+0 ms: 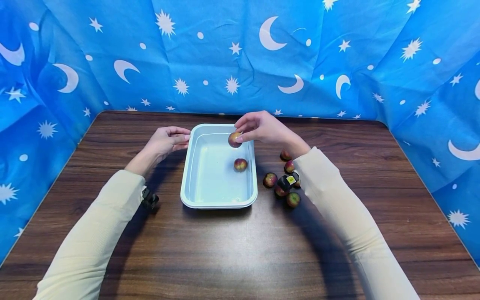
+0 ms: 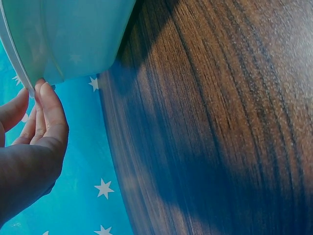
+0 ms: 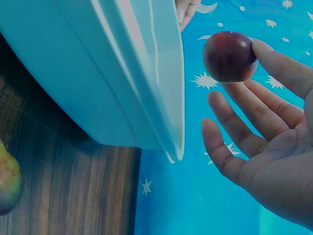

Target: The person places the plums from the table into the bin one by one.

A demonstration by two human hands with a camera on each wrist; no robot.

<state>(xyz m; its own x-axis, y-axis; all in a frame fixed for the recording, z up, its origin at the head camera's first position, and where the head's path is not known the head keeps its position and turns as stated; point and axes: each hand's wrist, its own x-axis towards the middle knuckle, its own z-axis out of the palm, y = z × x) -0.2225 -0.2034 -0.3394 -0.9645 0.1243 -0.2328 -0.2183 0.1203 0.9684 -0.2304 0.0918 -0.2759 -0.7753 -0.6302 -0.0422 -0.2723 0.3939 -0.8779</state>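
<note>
A small round red-yellow fruit (image 1: 234, 139) is pinched in the right hand's (image 1: 262, 127) fingertips, off the floor of the tray, above its 1 o'clock corner. The white tray (image 1: 195, 166) lies flat, with the left hand (image 1: 166, 141) touching its 10 o'clock rim.

A dark wooden table (image 1: 232, 250) carries a pale tray (image 1: 189, 183) and loose fruits (image 1: 270, 180).

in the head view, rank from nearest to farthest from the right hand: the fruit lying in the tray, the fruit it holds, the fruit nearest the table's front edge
1. Held fruit, pinched by the right hand over the tray.
2. Fruit in tray, just below it.
3. Front fruit, on the table right of the tray.
</note>
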